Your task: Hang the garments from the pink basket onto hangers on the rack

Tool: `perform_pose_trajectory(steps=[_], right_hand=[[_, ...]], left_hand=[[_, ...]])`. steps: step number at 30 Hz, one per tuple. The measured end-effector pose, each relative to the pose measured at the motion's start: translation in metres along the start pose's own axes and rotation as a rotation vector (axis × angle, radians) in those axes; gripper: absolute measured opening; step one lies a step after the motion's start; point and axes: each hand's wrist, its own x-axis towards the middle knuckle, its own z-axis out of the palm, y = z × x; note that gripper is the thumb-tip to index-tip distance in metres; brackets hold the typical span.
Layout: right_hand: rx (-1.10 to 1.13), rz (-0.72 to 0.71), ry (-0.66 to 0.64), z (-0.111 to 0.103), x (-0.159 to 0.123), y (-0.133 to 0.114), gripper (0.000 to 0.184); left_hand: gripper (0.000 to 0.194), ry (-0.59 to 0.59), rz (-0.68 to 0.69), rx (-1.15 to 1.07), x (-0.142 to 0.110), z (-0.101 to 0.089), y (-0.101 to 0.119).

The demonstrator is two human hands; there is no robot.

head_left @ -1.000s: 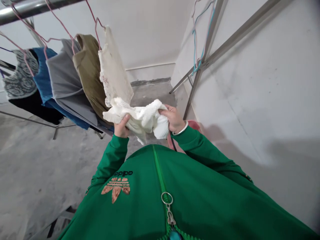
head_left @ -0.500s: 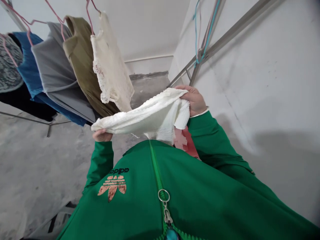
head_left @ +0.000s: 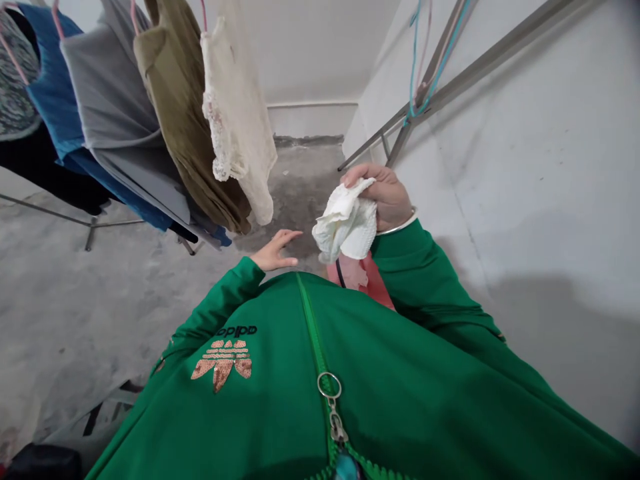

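A bunched white cloth garment (head_left: 347, 223) hangs from my right hand (head_left: 387, 197), whose fingers are closed on its upper edge. Its exact kind does not show, since it is gathered into folds. My left hand (head_left: 277, 252) is held low in front of the jacket, thumb and fingers apart, with nothing in it. A gap separates it from the white garment. Left of my hands, a cream lace garment (head_left: 240, 127) hangs as the nearest piece on the rack. Beneath the right hand, a pink-red container (head_left: 370, 283) is partly hidden by my sleeve and the cloth.
An olive garment (head_left: 185, 113), a grey garment (head_left: 115, 100) and a blue garment (head_left: 53, 73) hang on pink hangers at the left. At the right, blue and pink hangers (head_left: 425, 100) dangle from a metal frame (head_left: 480, 73) against the white wall. The floor is grey concrete (head_left: 150, 287).
The white garment was stretched between both hands and is now bunched in the right hand alone. My left hand has let go and moved right, towards the middle.
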Motion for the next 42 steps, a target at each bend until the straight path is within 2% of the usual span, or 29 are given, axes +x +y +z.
perform_pose_trajectory(steps=[3, 6, 10, 14, 18, 23, 29, 33, 35, 38, 42], right_hand=[[0.011, -0.007, -0.006, 0.0, -0.002, -0.002, 0.03], [0.036, -0.029, -0.007, -0.003, -0.004, -0.001, 0.03], [0.017, -0.021, 0.012, -0.007, -0.009, 0.004, 0.032], [-0.039, -0.039, 0.084, -0.011, -0.014, 0.005, 0.035], [-0.139, -0.091, 0.178, -0.016, -0.018, 0.004, 0.031], [-0.185, -0.098, 0.214, -0.02, -0.017, 0.006, 0.029], [-0.191, -0.048, 0.305, -0.02, -0.011, 0.008, 0.025], [-0.159, -0.012, 0.328, -0.018, -0.009, 0.008, 0.026], [-0.138, 0.019, 0.337, -0.017, -0.01, 0.007, 0.026], [-0.129, 0.118, 0.379, -0.018, -0.014, 0.006, 0.026], [-0.154, 0.179, 0.509, -0.023, -0.016, 0.008, 0.026]], left_hand=[[0.09, 0.022, 0.089, 0.043, 0.02, 0.011, 0.009], [0.091, 0.078, 0.135, 0.023, 0.031, 0.013, 0.014], [0.084, 0.027, 0.081, -0.122, 0.033, 0.014, 0.021], [0.07, 0.049, -0.079, -0.242, 0.022, 0.008, 0.024], [0.055, 0.136, -0.219, -0.278, 0.005, -0.012, 0.019], [0.043, 0.174, -0.218, -0.273, -0.017, -0.035, 0.013], [0.052, 0.396, -0.355, -0.498, -0.031, -0.036, 0.016], [0.058, 0.488, -0.386, -0.484, -0.03, -0.032, 0.019], [0.051, 0.517, -0.414, -0.42, -0.029, -0.031, 0.022], [0.029, 0.519, -0.427, -0.329, -0.029, -0.031, 0.033], [0.005, 0.482, -0.438, -0.276, -0.028, -0.031, 0.049]])
